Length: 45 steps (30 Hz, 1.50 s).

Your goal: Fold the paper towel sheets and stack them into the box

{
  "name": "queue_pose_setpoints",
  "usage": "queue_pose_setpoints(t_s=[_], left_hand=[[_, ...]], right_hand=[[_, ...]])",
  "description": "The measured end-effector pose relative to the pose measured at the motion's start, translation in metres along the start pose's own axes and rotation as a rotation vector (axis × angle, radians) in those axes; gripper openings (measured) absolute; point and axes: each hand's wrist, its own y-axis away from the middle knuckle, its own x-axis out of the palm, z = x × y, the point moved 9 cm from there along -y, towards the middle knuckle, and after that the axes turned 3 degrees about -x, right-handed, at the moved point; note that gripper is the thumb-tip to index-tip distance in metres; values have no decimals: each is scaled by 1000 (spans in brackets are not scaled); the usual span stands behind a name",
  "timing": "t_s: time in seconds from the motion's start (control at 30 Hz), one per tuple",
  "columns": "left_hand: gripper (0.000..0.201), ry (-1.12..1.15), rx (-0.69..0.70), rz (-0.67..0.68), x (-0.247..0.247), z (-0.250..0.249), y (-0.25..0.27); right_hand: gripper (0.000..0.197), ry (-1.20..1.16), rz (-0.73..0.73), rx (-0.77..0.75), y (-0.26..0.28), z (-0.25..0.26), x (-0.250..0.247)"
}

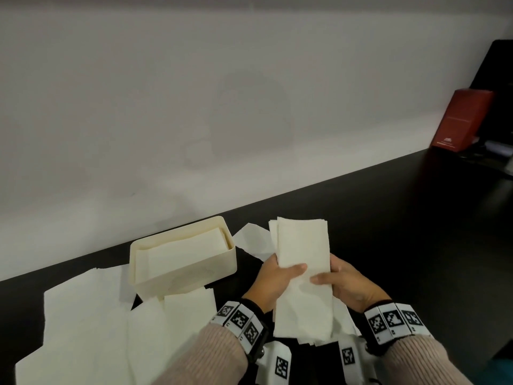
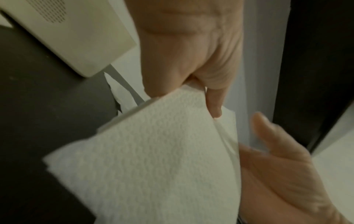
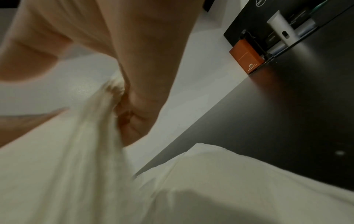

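A long folded paper towel sheet (image 1: 302,268) is held above the black table, upright in front of me. My left hand (image 1: 273,282) grips its left edge, thumb across the front. My right hand (image 1: 342,283) grips its right edge, thumb also on the front. The left wrist view shows the sheet (image 2: 153,159) pinched under the left hand (image 2: 191,68), with the right hand (image 2: 277,159) close by. In the right wrist view the sheet (image 3: 80,159) is bunched against the right hand (image 3: 138,75). The cream box (image 1: 194,269) stands to the left and holds folded sheets (image 1: 183,251).
Several unfolded sheets (image 1: 91,323) lie on the black table (image 1: 402,232) in front of the box and under my hands. Another sheet (image 1: 252,240) lies behind the held one. A red box (image 1: 462,118) stands far right near dark items. A white wall runs along the table's back.
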Motion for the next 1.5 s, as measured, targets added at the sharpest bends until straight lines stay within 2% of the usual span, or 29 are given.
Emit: queue_pose_setpoints(t_s=[0.13, 0.2, 0.27, 0.43, 0.5, 0.6, 0.67, 0.77, 0.87, 1.0, 1.1, 1.13, 1.2, 1.3, 1.4, 1.47, 1.5], left_hand=[[30, 33, 11, -123, -38, -16, -3], [36, 69, 7, -216, -61, -23, -4], [37, 117, 18, -294, -83, -30, -4], [25, 149, 36, -328, -111, -36, -1], [22, 157, 29, -335, -115, -35, -1], [18, 144, 7, -327, -115, -30, -5], [19, 146, -16, -311, -112, -25, -9], [28, 167, -52, -291, -103, -17, -14], [32, 178, -88, -258, -92, -10, -18], [38, 257, -154, -227, -78, 5, -24], [35, 356, -187, -196, -59, 17, -26], [33, 375, -201, -185, -52, 23, -25], [30, 393, -233, -160, -35, 33, -24], [20, 380, -299, -159, -14, 52, -20], [26, 228, -292, -252, -9, 69, -20], [38, 16, -250, -319, -11, 72, -20], [41, -120, -228, -349, -13, 70, -19]], right_hand=[[47, 56, -179, 10, -31, 9, -20], [47, 161, -321, 68, -51, 10, -35], [49, 360, -402, 144, -74, 8, -45], [52, 1056, -331, 303, -127, -2, -35], [54, 1167, -308, 348, -139, -8, -27], [68, 1278, -303, 403, -150, -16, -19], [64, 1350, -266, 452, -154, -19, -15], [40, 1324, -221, 518, -157, -19, -10], [22, 1279, -242, 484, -154, -11, -10], [23, 1021, -313, 416, -131, 1, -29], [45, 889, -335, 497, -87, -5, -52], [45, 891, -325, 528, -70, -10, -58], [36, 943, -296, 571, -40, -26, -69], [20, 896, -305, 540, -9, -52, -79], [21, 858, -293, 571, 12, -72, -77], [24, 707, -358, 565, 20, -80, -78], [32, 647, -415, 563, 22, -83, -81]])
